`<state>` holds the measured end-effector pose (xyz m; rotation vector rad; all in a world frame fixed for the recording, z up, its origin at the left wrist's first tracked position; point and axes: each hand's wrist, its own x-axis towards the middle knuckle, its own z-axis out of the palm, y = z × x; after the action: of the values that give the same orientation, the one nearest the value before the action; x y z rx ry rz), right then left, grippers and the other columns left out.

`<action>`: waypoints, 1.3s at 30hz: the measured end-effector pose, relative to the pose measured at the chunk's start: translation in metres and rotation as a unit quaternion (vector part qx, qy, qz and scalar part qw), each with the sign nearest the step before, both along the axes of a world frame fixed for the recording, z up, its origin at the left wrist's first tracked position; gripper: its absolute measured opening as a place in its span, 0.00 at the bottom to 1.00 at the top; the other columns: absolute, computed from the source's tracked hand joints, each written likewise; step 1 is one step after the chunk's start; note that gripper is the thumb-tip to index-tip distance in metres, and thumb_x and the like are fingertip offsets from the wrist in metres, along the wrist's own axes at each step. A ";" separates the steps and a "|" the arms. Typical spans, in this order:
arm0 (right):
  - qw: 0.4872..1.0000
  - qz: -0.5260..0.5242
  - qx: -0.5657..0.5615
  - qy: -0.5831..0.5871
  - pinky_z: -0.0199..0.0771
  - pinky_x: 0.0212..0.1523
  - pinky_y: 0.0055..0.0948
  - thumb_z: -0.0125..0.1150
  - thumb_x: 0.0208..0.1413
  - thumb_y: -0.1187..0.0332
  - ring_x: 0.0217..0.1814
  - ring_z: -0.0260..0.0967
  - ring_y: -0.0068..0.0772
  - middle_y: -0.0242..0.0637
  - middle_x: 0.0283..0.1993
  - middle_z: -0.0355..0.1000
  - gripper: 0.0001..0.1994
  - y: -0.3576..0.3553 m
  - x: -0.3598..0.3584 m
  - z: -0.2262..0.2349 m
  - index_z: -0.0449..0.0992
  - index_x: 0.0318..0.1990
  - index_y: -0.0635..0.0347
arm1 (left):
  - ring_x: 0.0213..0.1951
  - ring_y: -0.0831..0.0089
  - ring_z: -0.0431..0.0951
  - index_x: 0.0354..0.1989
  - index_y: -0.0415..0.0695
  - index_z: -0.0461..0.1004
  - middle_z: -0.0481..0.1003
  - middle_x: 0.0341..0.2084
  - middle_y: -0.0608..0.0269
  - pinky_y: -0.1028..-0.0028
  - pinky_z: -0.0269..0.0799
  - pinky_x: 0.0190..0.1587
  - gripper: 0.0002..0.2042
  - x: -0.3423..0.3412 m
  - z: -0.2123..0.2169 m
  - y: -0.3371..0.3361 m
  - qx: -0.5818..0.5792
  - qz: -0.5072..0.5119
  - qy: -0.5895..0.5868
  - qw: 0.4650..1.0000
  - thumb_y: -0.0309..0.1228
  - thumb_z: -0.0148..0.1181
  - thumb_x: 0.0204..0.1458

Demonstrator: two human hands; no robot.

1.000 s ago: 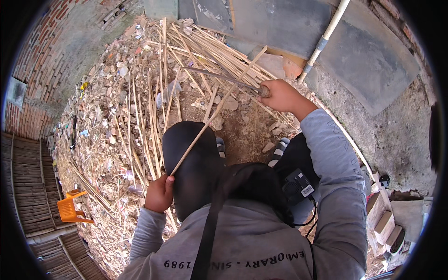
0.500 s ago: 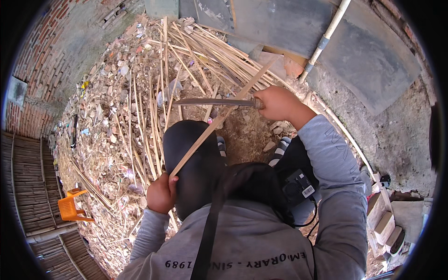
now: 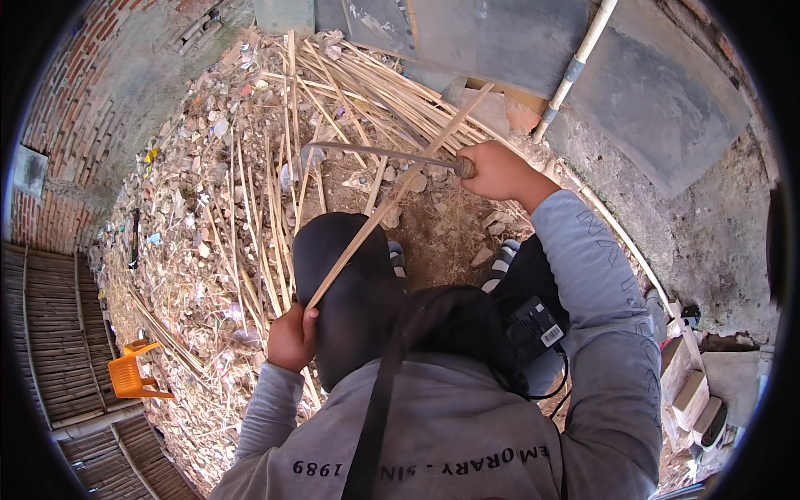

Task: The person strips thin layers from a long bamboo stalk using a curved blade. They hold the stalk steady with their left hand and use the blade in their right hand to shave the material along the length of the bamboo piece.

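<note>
bamboo strip (image 3: 392, 196) – left hand (image 3: 290, 337) grip, low end

- bamboo strip (image 3: 392, 200) showing pale tan
- blade (image 3: 375, 152) looking dull grey
- sleeves (image 3: 596, 275) reading light grey
- stool (image 3: 133, 377) glowing orange
- wall (image 3: 58, 108) showing red brick pattern

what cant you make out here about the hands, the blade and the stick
- Left hand, head view: its fingers curl round the bamboo strip, so the strip's lower end is hidden.
- Right hand, head view: the fist covers the handle of the long blade.
- Blade edge: too thin to tell whether it touches the strip where they cross.
- Feet: mostly hidden behind the dark trousers.
</note>
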<state>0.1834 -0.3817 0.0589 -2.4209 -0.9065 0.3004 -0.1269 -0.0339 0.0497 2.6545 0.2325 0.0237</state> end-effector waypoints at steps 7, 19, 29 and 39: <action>0.998 0.009 -0.041 -0.050 0.75 0.41 0.47 0.68 0.49 0.63 0.39 0.76 0.57 0.52 0.35 0.77 0.15 0.016 -0.021 0.016 0.78 0.42 0.60 | 0.23 0.39 0.73 0.25 0.38 0.67 0.70 0.16 0.41 0.50 0.65 0.25 0.24 -0.002 0.011 0.003 -0.005 0.005 0.031 0.999 0.47 0.49 0.67; 0.999 0.007 -0.028 -0.032 0.75 0.41 0.45 0.67 0.48 0.65 0.36 0.77 0.53 0.51 0.32 0.78 0.12 0.017 -0.014 0.015 0.77 0.35 0.64 | 0.23 0.38 0.73 0.27 0.38 0.68 0.70 0.17 0.40 0.52 0.64 0.25 0.23 -0.002 0.008 0.006 -0.026 0.022 0.043 0.998 0.45 0.46 0.68; 0.997 -0.031 -0.056 -0.048 0.75 0.41 0.46 0.66 0.47 0.66 0.37 0.77 0.52 0.50 0.29 0.76 0.12 -0.002 -0.004 0.001 0.77 0.37 0.64 | 0.23 0.37 0.72 0.25 0.38 0.67 0.69 0.16 0.41 0.50 0.63 0.25 0.23 0.005 0.017 0.004 -0.015 0.011 0.040 0.999 0.45 0.48 0.68; 0.997 -0.050 -0.049 -0.041 0.75 0.40 0.47 0.66 0.46 0.65 0.37 0.77 0.56 0.51 0.31 0.77 0.14 -0.024 0.001 -0.006 0.79 0.40 0.62 | 0.22 0.39 0.72 0.24 0.39 0.67 0.68 0.15 0.42 0.50 0.63 0.24 0.23 0.009 0.021 0.006 0.012 -0.012 0.010 1.000 0.45 0.50 0.67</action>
<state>0.1848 -0.4058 0.0528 -2.5767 -0.8189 0.2148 -0.1179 -0.0281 0.0709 2.6816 0.2090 -0.0087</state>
